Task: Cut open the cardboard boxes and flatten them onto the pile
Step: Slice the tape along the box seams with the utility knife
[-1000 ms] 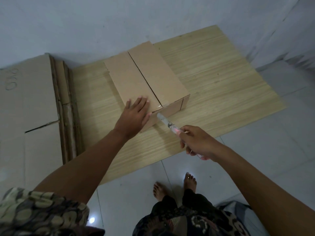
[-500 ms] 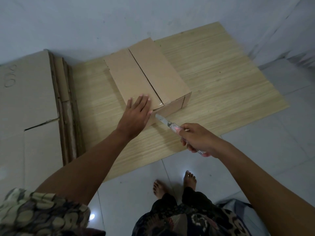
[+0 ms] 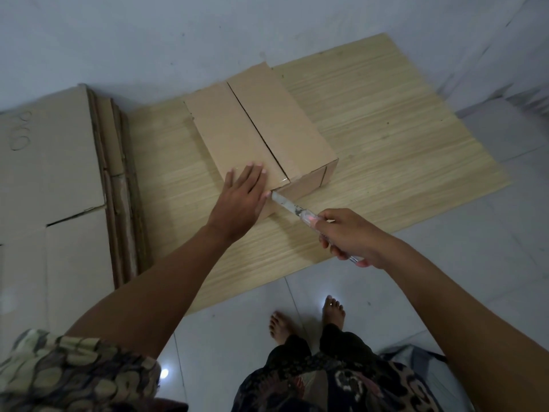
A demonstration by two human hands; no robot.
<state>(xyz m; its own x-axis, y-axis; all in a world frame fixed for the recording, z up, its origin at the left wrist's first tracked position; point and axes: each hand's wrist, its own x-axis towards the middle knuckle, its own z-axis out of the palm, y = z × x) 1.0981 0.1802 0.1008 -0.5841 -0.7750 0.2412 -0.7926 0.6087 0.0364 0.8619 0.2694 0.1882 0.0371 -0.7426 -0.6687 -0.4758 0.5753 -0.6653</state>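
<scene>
A closed brown cardboard box (image 3: 261,129) lies on a wooden mat (image 3: 386,138), its two top flaps meeting in a centre seam. My left hand (image 3: 242,200) presses flat on the box's near left top corner, fingers straight. My right hand (image 3: 349,236) grips a clear-handled utility knife (image 3: 297,210). The blade tip touches the box's near end, just under the top edge beside my left fingers. A pile of flattened cardboard (image 3: 50,179) lies to the left of the mat.
Stacked edges of the pile (image 3: 121,203) border the mat's left side. White tiled floor (image 3: 445,278) spreads in front and to the right. My bare feet (image 3: 306,316) stand just off the mat's near edge. A grey wall runs behind.
The knife blade has slid left along the box's near top edge, closer to my left hand. My left hand has stayed pressed on the box.
</scene>
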